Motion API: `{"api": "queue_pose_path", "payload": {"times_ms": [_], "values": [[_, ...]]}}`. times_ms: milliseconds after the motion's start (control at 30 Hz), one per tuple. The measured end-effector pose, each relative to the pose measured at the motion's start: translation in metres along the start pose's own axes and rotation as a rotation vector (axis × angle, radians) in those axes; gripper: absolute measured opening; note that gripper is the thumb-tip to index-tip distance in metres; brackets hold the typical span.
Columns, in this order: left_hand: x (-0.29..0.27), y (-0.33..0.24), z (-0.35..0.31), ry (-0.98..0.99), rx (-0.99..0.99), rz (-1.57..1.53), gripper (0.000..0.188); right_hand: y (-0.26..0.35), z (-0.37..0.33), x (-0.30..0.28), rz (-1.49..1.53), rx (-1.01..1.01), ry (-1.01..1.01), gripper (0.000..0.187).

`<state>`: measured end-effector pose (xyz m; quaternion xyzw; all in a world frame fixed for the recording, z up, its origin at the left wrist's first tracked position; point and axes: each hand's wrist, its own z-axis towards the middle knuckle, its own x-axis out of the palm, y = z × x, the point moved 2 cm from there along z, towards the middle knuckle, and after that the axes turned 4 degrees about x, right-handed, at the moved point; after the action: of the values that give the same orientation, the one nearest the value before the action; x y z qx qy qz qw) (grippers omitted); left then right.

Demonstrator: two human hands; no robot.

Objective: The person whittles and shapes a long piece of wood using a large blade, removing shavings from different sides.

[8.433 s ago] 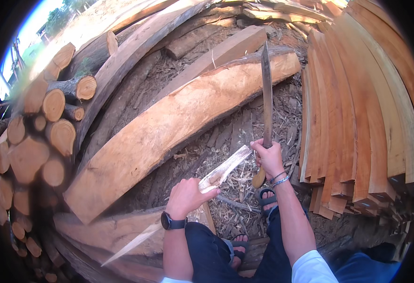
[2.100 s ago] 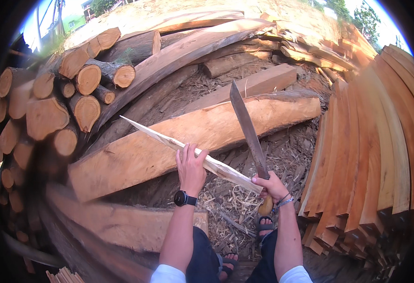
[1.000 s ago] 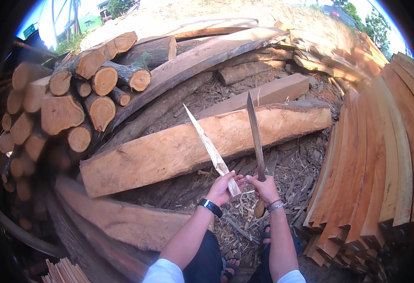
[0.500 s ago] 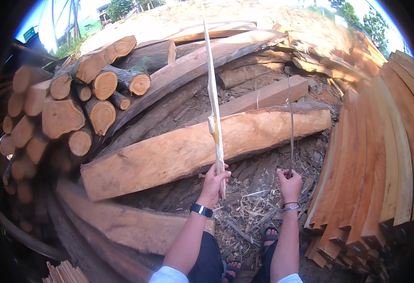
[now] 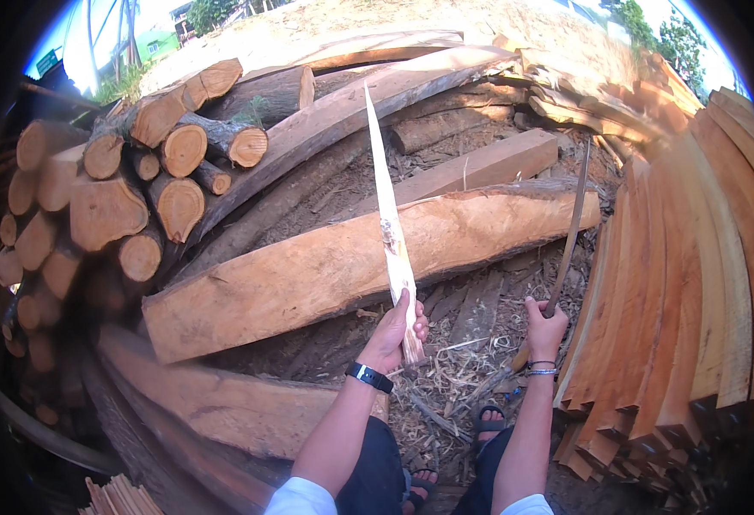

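My left hand (image 5: 392,330) is wrapped round the lower end of a pale, debarked wooden stick (image 5: 384,189). The stick stands upright, tapers to a sharp tip at the top, and has a rough brownish patch partway up. To its right, my right hand (image 5: 544,328) is closed on a machete (image 5: 573,223). Its long, narrow dark blade rises from the fist, leaning slightly right, and a wooden handle seems to run down behind the wrist. The stick and the blade are apart. Behind both lies a thick, rough-sawn timber slab (image 5: 343,270).
Stacked logs (image 5: 179,206) rise at the left. On the right leans a pile of sawn planks (image 5: 669,283). Wood shavings (image 5: 454,373) litter the ground near my sandalled feet. Another slab (image 5: 222,399) lies at the lower left, and more beams lie farther back.
The stick has turned in my left hand, showing a broader pale face, and its tip sits lower. The machete has tilted to the right and now shows its flat side.
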<state>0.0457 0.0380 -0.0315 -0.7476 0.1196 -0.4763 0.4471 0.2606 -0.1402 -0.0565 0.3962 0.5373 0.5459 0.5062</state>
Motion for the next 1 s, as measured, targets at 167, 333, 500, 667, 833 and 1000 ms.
{"api": "queue_pose_path", "payload": {"times_ms": [167, 333, 500, 667, 833, 1000], "values": [[0.011, -0.001, -0.006, -0.045, -0.044, -0.211, 0.070, 0.002, -0.003, 0.000, -0.099, -0.064, -0.017, 0.030], [-0.007, -0.006, -0.009, -0.105, -0.099, -0.228, 0.077, 0.013, -0.014, 0.006, -0.123, -0.084, -0.016, 0.029], [0.014, -0.024, -0.024, 0.078, 0.043, -0.099, 0.093, 0.019, -0.017, 0.007, -0.091, -0.109, 0.014, 0.029], [0.036, -0.017, -0.029, 0.113, 0.014, -0.031, 0.083, 0.009, -0.017, 0.017, -0.113, -0.086, 0.069, 0.030], [0.049, -0.011, -0.035, 0.274, -0.047, -0.098, 0.074, 0.012, -0.020, 0.019, -0.109, -0.078, 0.066, 0.030], [0.050, -0.012, -0.038, 0.219, 0.004, -0.123, 0.073, 0.003, -0.016, 0.020, -0.014, -0.009, 0.107, 0.030]]}}
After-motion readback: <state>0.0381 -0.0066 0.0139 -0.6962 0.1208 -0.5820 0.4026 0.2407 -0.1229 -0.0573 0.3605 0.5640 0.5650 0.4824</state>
